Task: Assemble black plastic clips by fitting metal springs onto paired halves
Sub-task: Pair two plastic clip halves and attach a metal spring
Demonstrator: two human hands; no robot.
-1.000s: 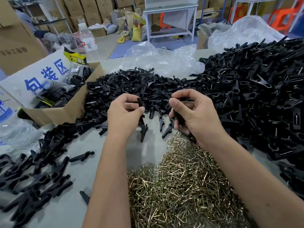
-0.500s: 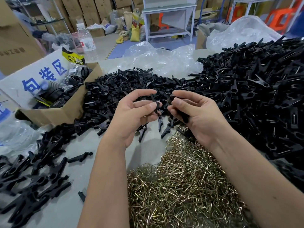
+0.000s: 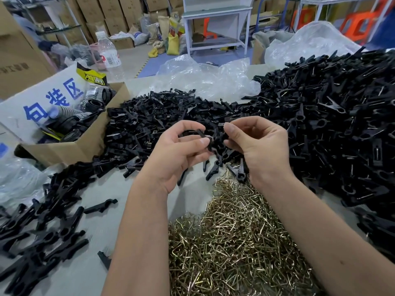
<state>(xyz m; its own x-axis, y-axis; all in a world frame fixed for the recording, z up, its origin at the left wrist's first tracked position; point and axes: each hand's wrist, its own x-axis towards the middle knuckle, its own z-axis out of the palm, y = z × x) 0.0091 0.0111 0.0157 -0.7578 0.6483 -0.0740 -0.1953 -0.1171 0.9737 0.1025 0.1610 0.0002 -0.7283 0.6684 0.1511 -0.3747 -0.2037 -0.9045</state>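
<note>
Assembled black clips point(image 3: 42, 227) are heaped at the left table edge. The left hand point(image 3: 177, 154) is held above the table, fingers curled, pinching a black clip half point(image 3: 208, 142) at thumb tip. The right hand point(image 3: 258, 146) pinches a second half against it. Brass-coloured bent-wire springs point(image 3: 235, 242) are piled below. Loose black halves point(image 3: 331, 124) are mounded at right.
</note>
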